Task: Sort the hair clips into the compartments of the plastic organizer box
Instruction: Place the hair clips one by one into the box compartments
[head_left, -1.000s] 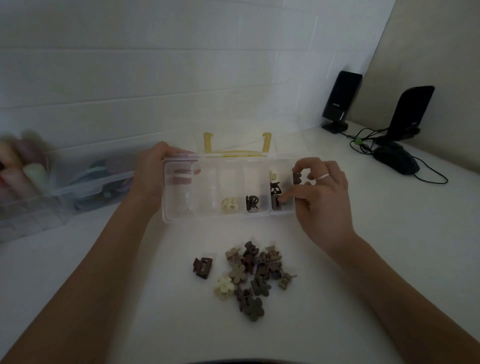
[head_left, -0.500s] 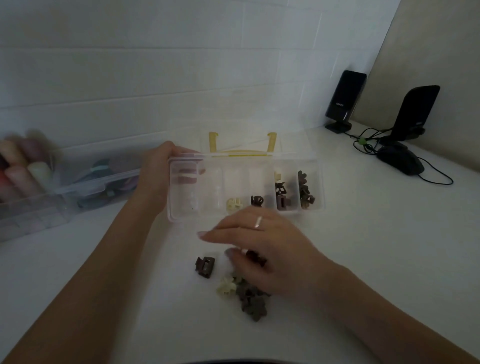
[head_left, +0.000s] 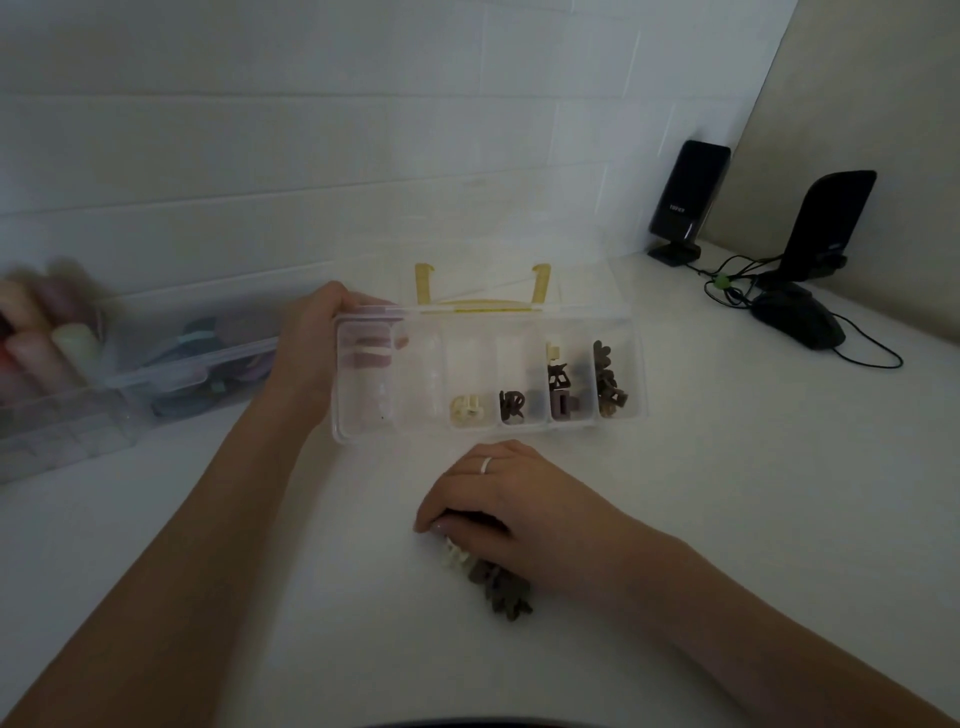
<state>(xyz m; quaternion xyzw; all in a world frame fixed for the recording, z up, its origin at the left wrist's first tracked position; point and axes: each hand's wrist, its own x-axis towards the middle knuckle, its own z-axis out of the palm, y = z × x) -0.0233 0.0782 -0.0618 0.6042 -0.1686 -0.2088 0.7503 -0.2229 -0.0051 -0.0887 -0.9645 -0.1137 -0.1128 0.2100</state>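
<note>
Centrally, a clear plastic organizer box (head_left: 488, 379) with six narrow compartments sits on the white table (head_left: 727, 493); the four rightmost compartments hold small claw-shaped hair clips, one cream clip (head_left: 466, 410) among dark ones. The left hand (head_left: 322, 338) clasps the box's left end, fingers curled inside the wall. The right hand (head_left: 509, 499), palm down, curls over the loose pile of clips (head_left: 493, 582); whether it pinches one cannot be told.
</note>
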